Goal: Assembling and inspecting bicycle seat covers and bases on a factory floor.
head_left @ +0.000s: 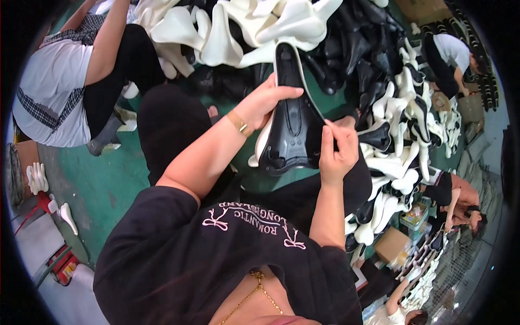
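A black moulded saddle-shaped shell [292, 127] with a white edge is held up in front of me, its hollow underside facing me. My left hand [265, 100] grips its left rim near the narrow end; a gold bracelet sits on that wrist. My right hand [337, 149] pinches the right rim between thumb and fingers. My knees in black trousers lie under the shell.
A big heap of white shells [244, 27] and black shells [357, 49] fills the top and right over a green floor [103, 179]. A seated person [59, 81] is at the top left, and other people work at the right. Cardboard boxes [391, 244] stand at the lower right.
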Demonstrator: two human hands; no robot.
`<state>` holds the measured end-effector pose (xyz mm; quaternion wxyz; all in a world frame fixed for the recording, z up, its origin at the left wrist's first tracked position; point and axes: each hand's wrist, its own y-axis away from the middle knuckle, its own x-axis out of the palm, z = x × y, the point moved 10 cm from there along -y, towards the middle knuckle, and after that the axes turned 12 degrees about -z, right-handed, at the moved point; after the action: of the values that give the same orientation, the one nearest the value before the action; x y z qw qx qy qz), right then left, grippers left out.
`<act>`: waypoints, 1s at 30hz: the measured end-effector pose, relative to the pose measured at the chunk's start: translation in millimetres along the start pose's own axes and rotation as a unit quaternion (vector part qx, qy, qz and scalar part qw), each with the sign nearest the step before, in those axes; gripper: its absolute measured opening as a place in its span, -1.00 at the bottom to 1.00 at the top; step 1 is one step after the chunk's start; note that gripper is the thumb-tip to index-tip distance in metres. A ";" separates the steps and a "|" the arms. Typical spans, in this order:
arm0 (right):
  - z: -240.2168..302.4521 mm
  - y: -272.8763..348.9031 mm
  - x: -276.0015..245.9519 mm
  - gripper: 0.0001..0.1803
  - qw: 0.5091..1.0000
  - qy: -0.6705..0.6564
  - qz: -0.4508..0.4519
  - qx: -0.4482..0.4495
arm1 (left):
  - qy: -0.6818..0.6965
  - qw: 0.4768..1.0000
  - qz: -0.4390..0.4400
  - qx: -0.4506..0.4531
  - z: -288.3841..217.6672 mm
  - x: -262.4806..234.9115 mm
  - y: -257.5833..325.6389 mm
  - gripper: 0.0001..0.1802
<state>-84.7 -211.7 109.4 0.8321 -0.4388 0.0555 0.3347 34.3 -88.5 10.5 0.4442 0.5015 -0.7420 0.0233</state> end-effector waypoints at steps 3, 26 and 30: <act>-2.0 2.5 1.9 -0.84 1.000 0.009 -0.003 -0.004 | 0.001 1.000 -0.012 -0.007 4.4 -4.6 -6.1 -0.69; -37.0 38.0 15.2 0.05 0.948 -0.154 0.127 0.249 | 0.030 0.983 -0.112 -0.140 39.9 -48.4 -19.4 -0.76; -41.9 28.8 2.2 -0.26 0.975 -0.044 0.085 0.201 | 0.025 0.986 -0.074 -0.149 41.7 -31.9 -11.9 -0.68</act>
<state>-92.1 -231.5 63.1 0.8733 -0.2415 0.1219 0.4052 20.2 -91.4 -41.3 0.5326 0.4827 -0.6867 -0.1084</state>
